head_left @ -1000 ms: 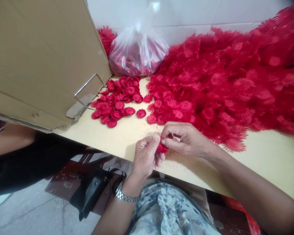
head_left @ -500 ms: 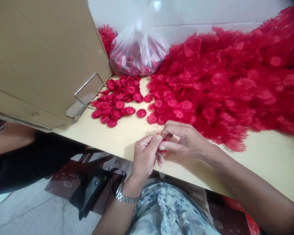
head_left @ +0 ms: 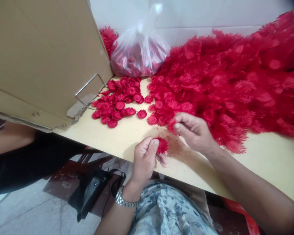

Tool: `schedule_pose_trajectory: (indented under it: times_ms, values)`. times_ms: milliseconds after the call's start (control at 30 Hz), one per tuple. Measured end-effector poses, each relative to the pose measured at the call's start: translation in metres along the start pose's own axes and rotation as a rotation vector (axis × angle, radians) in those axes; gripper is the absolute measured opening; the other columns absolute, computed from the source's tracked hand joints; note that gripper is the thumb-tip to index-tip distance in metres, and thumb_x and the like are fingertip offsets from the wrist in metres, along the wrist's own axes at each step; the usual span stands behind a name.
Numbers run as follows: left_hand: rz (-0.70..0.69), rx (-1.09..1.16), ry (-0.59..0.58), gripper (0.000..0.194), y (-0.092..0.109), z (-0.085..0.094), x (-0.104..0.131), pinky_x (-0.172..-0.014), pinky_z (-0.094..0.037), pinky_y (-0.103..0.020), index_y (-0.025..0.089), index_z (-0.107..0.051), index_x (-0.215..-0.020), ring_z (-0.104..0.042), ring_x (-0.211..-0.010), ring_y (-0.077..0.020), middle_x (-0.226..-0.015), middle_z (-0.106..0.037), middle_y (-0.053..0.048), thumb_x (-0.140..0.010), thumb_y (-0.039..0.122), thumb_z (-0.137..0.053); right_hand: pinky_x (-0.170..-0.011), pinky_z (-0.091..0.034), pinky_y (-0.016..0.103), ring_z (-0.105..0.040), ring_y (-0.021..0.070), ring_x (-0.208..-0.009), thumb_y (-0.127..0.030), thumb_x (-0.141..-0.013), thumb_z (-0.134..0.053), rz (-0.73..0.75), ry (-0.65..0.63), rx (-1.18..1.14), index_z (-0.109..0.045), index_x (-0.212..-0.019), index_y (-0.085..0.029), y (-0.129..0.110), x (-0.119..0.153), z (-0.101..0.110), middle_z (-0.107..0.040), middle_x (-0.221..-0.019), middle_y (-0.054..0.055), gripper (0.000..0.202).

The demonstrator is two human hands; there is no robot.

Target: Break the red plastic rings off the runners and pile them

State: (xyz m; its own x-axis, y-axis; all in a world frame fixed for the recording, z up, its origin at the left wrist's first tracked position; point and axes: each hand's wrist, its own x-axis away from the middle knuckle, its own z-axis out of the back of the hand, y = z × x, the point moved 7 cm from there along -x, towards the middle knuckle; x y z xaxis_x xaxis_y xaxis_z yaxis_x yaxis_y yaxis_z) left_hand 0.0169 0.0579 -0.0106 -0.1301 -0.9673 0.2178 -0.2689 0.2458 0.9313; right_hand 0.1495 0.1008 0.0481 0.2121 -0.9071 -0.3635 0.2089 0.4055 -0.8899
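Note:
Between the thumb and fingers of my left hand (head_left: 147, 158) is a red flower-shaped disc (head_left: 162, 145) with a fringed edge, held just above the table's front part. My right hand (head_left: 193, 132) pinches a small red piece (head_left: 172, 125), blurred, up and to the right of the disc; its exact form I cannot make out. A loose pile of small red fringed discs (head_left: 120, 105) lies on the table beyond my left hand, with a single red disc (head_left: 141, 113) at its right side. Behind my right hand rises a large heap of red fringed pieces (head_left: 222, 85).
A tied clear plastic bag (head_left: 139, 54) of red pieces stands against the wall. At left, a large cardboard box (head_left: 46, 58) with a bent wire frame (head_left: 88, 86) borders the table (head_left: 267, 163). Another person's arm (head_left: 12, 138) shows at far left. A black bag (head_left: 90, 192) sits below the table edge.
My hands were together over the red disc. Now my right hand has moved up and away with a small red piece, and the disc shows openly in my left hand.

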Motion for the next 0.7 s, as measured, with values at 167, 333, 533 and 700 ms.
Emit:
schedule_pose_trajectory:
  times_ms: [167,333,533,700]
  values:
    - [0.071,0.044,-0.002,0.029,-0.002,-0.001,0.0,-0.038,-0.044,-0.018,0.015,-0.053,-0.07,-0.057,-0.042,-0.0095,-0.057,-0.062,0.001,-0.078,0.042,-0.059,-0.055,-0.041,0.028,-0.05,0.0139,-0.059,-0.025,-0.084,-0.052,0.099,0.414,0.567,-0.056,-0.077,-0.021,-0.006,-0.003,0.048,-0.053,-0.067,0.001,0.009]
    - [0.104,0.137,0.013,0.021,0.001,-0.002,-0.004,-0.035,-0.045,-0.02,0.014,-0.055,-0.07,-0.053,-0.038,-0.0093,-0.053,-0.059,0.002,-0.072,0.033,-0.065,-0.067,-0.047,0.034,-0.057,0.0215,-0.081,-0.025,-0.085,-0.051,0.218,0.386,0.911,-0.062,-0.094,-0.022,-0.009,-0.005,0.049,-0.062,-0.09,0.009,0.015]
    - [0.124,0.092,0.089,0.019,0.002,0.005,-0.003,-0.029,-0.028,-0.014,0.014,-0.063,-0.083,-0.042,-0.032,-0.0049,-0.046,-0.054,0.005,-0.071,0.029,-0.064,-0.063,-0.048,0.033,-0.057,0.0197,-0.075,-0.025,-0.085,-0.051,0.269,0.331,0.884,-0.059,-0.076,-0.024,-0.012,-0.004,0.04,-0.061,-0.082,0.007,0.011]
    - [0.047,0.064,0.08,0.018,0.01,0.005,-0.004,-0.038,-0.041,-0.017,0.015,-0.061,-0.076,-0.053,-0.042,-0.0073,-0.056,-0.058,0.003,-0.074,0.033,-0.063,-0.059,-0.047,0.032,-0.056,0.0192,-0.072,-0.025,-0.085,-0.052,0.283,0.343,0.903,-0.055,-0.075,-0.024,-0.018,-0.005,0.04,-0.059,-0.077,0.005,0.011]
